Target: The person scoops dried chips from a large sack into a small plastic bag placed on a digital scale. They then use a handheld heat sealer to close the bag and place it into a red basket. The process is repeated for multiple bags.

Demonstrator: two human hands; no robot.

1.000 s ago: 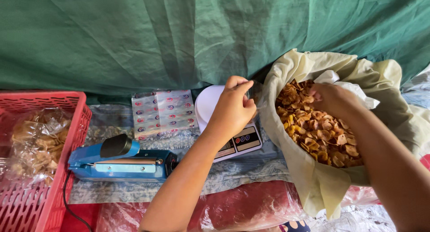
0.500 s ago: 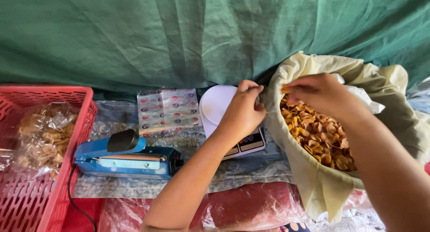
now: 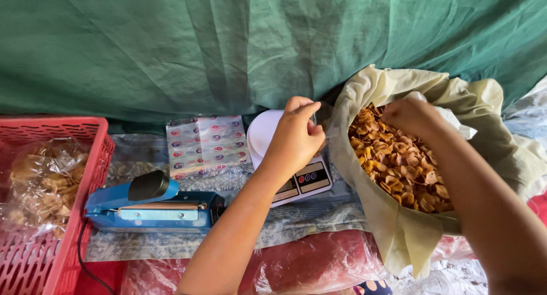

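Observation:
My left hand (image 3: 296, 138) hovers over a white digital kitchen scale (image 3: 263, 132), fingers pinched on the edge of a thin clear plastic bag (image 3: 322, 117) that is hard to make out. My right hand (image 3: 413, 115) is down over golden-brown fried chips (image 3: 399, 164) in a big bowl lined with a cream plastic liner (image 3: 399, 232). Its fingers curl downward behind the back of the hand, so what they hold is hidden. A bit of white plastic (image 3: 453, 118) shows just beside it.
A blue heat sealer (image 3: 154, 206) lies left of the scale, with a stack of printed clear bags (image 3: 205, 144) behind it. At far left a red plastic basket (image 3: 57, 124) holds a packed bag of chips (image 3: 43, 181). A green tarp (image 3: 228, 44) hangs behind.
My right hand went from the chips over to my left hand, then back right onto the chips. My left hand stayed pinched above the scale, shifting slightly.

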